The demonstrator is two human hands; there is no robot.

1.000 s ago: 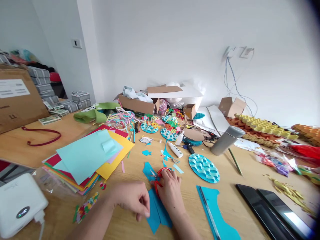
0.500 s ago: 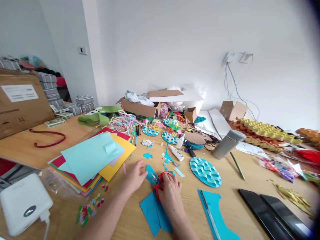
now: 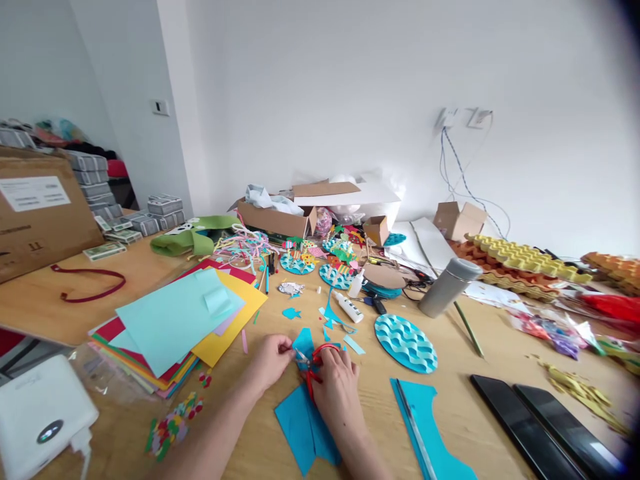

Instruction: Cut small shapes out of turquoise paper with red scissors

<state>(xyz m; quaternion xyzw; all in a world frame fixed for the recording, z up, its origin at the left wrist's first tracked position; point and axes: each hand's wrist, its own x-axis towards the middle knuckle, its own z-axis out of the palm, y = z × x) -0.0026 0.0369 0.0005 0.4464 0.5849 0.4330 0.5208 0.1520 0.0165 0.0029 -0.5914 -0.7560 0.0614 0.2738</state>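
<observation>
Right hand [image 3: 339, 379]: fingers curled through the red handles of the scissors [image 3: 310, 365], gripping them. The blades point up and left, over the lower part of the blue piece [image 3: 303, 339]; whether they are biting into the paper is too small to tell.

Left hand [image 3: 273, 359]: thumb and forefinger pinch the left edge of the blue piece, just beside the blade tips. The other fingers are curled in.

Position: the blue piece is at the front middle of the table [image 3: 370, 413], between the two hands. Nearer the person, a blue sheet [image 3: 294, 427] bearing dark lines lies partly under the right hand and wrist.

Beyond the hands: a blue fish [image 3: 291, 313] lies flat, with the glue [image 3: 349, 307] on its side to the right of it. The wavy disc [image 3: 406, 343] (pale wave strips on blue) lies right of the scissors. Nearer the person, a pen [image 3: 415, 427] lies lengthwise on a blue offcut [image 3: 437, 440].

Left side: paper stack [image 3: 170, 313], pale blue sheet uppermost; confetti [image 3: 173, 423] in a loose heap near the left forearm; white power bank [image 3: 45, 407] with cable plugged in.

Right side: two phones [image 3: 515, 420] side by side; grey flask [image 3: 450, 288] behind them.
</observation>
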